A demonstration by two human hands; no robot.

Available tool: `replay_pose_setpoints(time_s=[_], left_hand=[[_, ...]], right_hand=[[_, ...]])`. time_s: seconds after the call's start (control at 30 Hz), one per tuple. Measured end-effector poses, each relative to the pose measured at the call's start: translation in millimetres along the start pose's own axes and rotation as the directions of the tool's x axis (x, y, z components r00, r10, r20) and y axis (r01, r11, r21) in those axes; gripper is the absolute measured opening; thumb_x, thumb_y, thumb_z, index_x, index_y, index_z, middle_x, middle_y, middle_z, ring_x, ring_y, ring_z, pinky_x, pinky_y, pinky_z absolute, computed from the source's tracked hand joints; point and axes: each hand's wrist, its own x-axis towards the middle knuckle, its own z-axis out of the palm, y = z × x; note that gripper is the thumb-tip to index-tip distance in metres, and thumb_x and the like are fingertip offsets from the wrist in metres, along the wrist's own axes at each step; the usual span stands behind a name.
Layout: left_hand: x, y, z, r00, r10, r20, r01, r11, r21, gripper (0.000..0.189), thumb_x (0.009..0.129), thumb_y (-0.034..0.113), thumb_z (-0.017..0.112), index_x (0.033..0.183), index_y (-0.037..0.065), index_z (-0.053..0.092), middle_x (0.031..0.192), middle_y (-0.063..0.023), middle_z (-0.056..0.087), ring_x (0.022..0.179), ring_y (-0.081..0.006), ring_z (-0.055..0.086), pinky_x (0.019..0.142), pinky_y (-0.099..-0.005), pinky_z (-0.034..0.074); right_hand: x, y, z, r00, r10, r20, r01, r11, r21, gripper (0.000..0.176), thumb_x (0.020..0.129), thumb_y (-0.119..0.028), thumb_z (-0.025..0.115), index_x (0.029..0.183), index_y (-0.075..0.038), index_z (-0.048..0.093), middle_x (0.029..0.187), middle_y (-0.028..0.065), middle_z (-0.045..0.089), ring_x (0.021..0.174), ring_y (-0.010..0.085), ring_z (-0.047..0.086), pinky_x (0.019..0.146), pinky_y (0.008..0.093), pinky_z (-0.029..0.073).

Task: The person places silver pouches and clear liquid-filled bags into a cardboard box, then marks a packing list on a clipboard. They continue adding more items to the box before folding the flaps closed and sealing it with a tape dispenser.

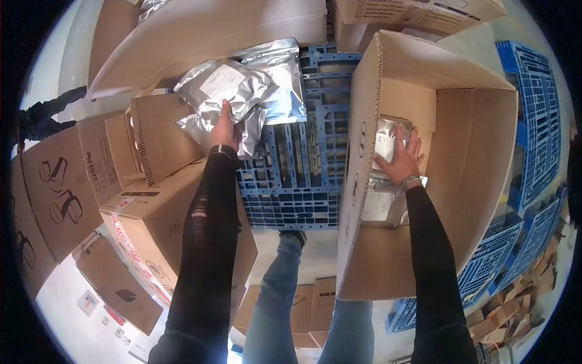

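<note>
My left hand (224, 129) grips the near edge of a silver foil pouch (251, 91) with a white label, its thumb on top and the other fingers hidden beneath. Another shiny foil pouch (285, 76) lies under or behind it, above the blue plastic pallet (291, 212). To the right, inside an open cardboard box (473, 151), my right hand (402, 159) lies with fingers spread on a foil pouch (386, 130). A second labelled foil pouch (379, 205) sits beside it, partly covered by my wrist.
Cardboard boxes (151, 218) crowd the left side, and a large carton flap (212, 30) crosses the top. Blue pallets (536, 115) stand at right, near a heap of cardboard pieces (509, 315). Another person's dark sleeve (57, 106) shows at far left.
</note>
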Motion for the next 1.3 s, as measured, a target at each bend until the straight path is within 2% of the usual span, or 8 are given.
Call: replay_pose_setpoints(time_s=[0.2, 0.37, 0.6, 0.77, 0.9, 1.0, 1.23, 1.3], left_hand=[[-96, 82, -25, 0.956, 0.289, 0.052, -0.287, 0.881, 0.377, 0.039, 0.094, 0.038, 0.070, 0.109, 0.003, 0.069, 0.084, -0.0007, 0.059, 0.073, -0.0098, 0.053, 0.062, -0.0282, 0.044], [-307, 164, -94, 0.822, 0.320, 0.471, -0.567, 0.523, 0.636, 0.033, 0.084, 0.012, 0.078, 0.113, -0.001, 0.070, 0.099, -0.0075, 0.074, 0.087, -0.0169, 0.067, 0.080, -0.0323, 0.052], [-389, 217, 9, 0.053, -0.346, 0.937, -0.903, 0.384, 0.193, 0.038, 0.080, 0.028, 0.085, 0.107, 0.004, 0.072, 0.088, -0.0154, 0.071, 0.078, -0.0221, 0.070, 0.072, -0.0340, 0.053], [-357, 150, 138, 0.313, 0.194, 0.930, -0.881, 0.425, 0.208, 0.059, 0.095, 0.033, 0.072, 0.140, 0.001, 0.051, 0.127, -0.0155, 0.063, 0.103, -0.0162, 0.064, 0.087, -0.0314, 0.052], [-290, 118, 96, 0.615, 0.462, 0.639, -0.626, 0.779, 0.039, 0.053, 0.099, 0.028, 0.066, 0.144, 0.006, 0.049, 0.132, -0.0089, 0.061, 0.106, -0.0172, 0.064, 0.093, -0.0332, 0.051], [-231, 68, 38, 0.776, 0.308, 0.550, -0.533, 0.787, 0.310, 0.050, 0.101, 0.029, 0.063, 0.144, 0.006, 0.050, 0.131, -0.0071, 0.060, 0.112, -0.0160, 0.061, 0.096, -0.0327, 0.049], [-69, -47, -44, 0.924, 0.364, 0.118, -0.338, 0.630, 0.700, 0.083, 0.090, 0.042, 0.076, 0.150, 0.000, 0.037, 0.129, -0.0196, 0.059, 0.106, -0.0239, 0.063, 0.088, -0.0328, 0.051], [-31, -55, -47, 0.988, -0.110, -0.104, 0.145, 0.887, 0.438, 0.103, 0.081, 0.063, 0.074, 0.156, 0.006, 0.030, 0.157, -0.0244, 0.035, 0.139, -0.0391, 0.040, 0.101, -0.0652, 0.040]], right_hand=[[-55, -44, -84, 0.924, -0.043, -0.381, 0.207, 0.891, 0.403, 0.104, 0.086, -0.041, 0.077, 0.160, -0.001, 0.017, 0.164, 0.0294, 0.014, 0.150, 0.0484, 0.019, 0.121, 0.0509, 0.021], [-131, -73, -187, 0.968, -0.117, -0.224, 0.251, 0.370, 0.894, 0.102, 0.082, -0.025, 0.083, 0.160, -0.003, 0.021, 0.164, 0.0187, 0.025, 0.150, 0.0346, 0.029, 0.117, 0.0488, 0.034], [-193, -44, -222, 0.967, -0.253, 0.016, 0.006, 0.085, 0.996, 0.081, 0.090, -0.021, 0.072, 0.156, -0.004, 0.029, 0.152, 0.0111, 0.045, 0.139, 0.0242, 0.045, 0.110, 0.0361, 0.044], [-115, 64, -126, 0.965, 0.151, 0.215, -0.139, -0.402, 0.905, 0.079, 0.101, -0.027, 0.065, 0.158, 0.002, 0.019, 0.147, 0.0182, 0.049, 0.130, 0.0229, 0.054, 0.104, 0.0356, 0.049], [11, 42, -115, 0.940, 0.337, 0.059, -0.049, -0.040, 0.998, 0.099, 0.089, -0.023, 0.081, 0.158, 0.003, 0.014, 0.139, 0.0246, 0.053, 0.123, 0.0264, 0.058, 0.101, 0.0363, 0.051], [94, 33, -28, 0.834, 0.308, -0.457, 0.103, 0.728, 0.678, 0.109, 0.077, -0.047, 0.085, 0.155, 0.001, 0.025, 0.150, 0.0287, 0.042, 0.140, 0.0389, 0.042, 0.117, 0.0463, 0.032], [60, -15, -49, 0.797, -0.057, -0.601, 0.028, 0.998, -0.057, 0.078, 0.089, -0.067, 0.057, 0.153, -0.025, 0.044, 0.164, 0.0204, 0.026, 0.151, 0.0508, 0.015, 0.110, 0.0791, 0.008], [66, -18, -8, 0.927, -0.095, -0.362, 0.034, 0.985, -0.171, 0.071, 0.092, -0.065, 0.051, 0.154, -0.032, 0.043, 0.167, 0.0162, 0.024, 0.154, 0.0453, 0.011, 0.112, 0.0770, 0.002]])
